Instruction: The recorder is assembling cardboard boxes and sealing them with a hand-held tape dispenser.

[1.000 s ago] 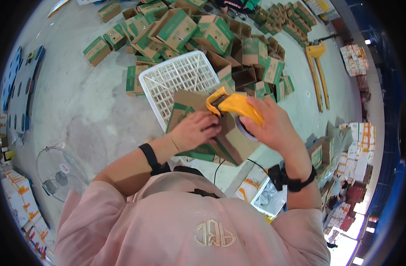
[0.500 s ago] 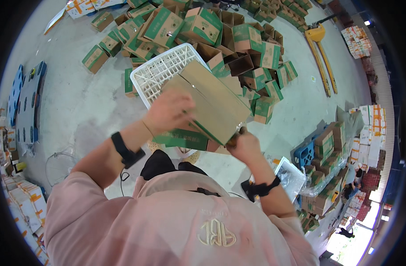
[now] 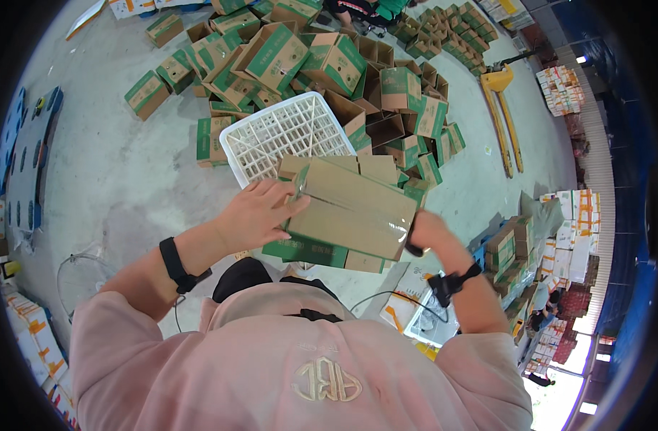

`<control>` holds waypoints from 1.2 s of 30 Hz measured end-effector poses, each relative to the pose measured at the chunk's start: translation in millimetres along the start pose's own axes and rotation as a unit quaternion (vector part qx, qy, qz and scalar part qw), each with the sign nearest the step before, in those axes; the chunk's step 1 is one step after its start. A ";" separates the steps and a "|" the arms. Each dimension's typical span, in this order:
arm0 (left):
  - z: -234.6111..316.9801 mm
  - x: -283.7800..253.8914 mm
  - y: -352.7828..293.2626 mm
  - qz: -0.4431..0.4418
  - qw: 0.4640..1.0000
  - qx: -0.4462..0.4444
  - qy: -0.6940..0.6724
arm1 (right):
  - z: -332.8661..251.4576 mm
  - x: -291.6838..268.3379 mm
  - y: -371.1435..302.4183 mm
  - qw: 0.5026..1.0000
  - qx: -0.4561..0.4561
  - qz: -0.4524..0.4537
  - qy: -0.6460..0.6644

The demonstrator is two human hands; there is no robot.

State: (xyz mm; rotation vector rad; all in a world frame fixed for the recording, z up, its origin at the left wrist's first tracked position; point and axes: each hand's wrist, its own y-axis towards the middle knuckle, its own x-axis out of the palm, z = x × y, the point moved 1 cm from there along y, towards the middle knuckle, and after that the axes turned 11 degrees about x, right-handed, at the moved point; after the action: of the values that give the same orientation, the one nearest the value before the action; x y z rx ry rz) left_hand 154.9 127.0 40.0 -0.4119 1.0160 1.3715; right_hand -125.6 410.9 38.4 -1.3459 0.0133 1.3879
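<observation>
In front of me lies a brown cardboard box (image 3: pixel 358 205) with its flaps closed over a middle seam. Shiny clear tape shows at its right end. My left hand (image 3: pixel 261 212) rests with stretched fingers against the box's left end. At the right end, my right hand (image 3: pixel 431 231) curls round a dark thing whose kind I cannot make out. Under the box are another green-and-brown carton (image 3: pixel 307 252) and a white plastic crate (image 3: pixel 271 133) with a grid surface.
Beyond the crate is a large heap of green-and-brown cartons (image 3: pixel 336 61). A yellow pallet jack (image 3: pixel 500 82) stands to the right, and blue pallets (image 3: pixel 34 165) lie at the left. Stacked cartons (image 3: pixel 512 248) and a white foam box (image 3: pixel 429 320) are at my right.
My left hand has moved down and left to the box's left end. My right hand has shifted right with the dark thing. The box now lies more level across my view.
</observation>
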 end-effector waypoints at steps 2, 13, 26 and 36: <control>-8.3 -12.7 5.2 -0.001 0.991 0.090 0.102 | 10.1 -71.3 0.1 0.998 0.047 0.013 0.035; 46.2 90.6 59.8 0.067 0.974 0.215 0.000 | -104.0 -191.9 101.6 0.987 0.000 0.001 0.164; 53.0 87.9 70.4 0.043 0.979 0.198 -0.016 | 17.0 -50.6 -175.0 0.993 -0.014 -0.087 0.073; -17.0 45.2 117.2 0.200 0.973 -0.118 0.001 | 72.1 104.1 -58.0 0.785 0.096 0.172 0.587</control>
State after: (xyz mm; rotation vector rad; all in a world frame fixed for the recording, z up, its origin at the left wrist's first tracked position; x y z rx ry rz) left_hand 34.7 166.4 31.1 -0.3965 0.9727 1.8661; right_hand -103.2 548.1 29.4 -1.8783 1.2511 0.5699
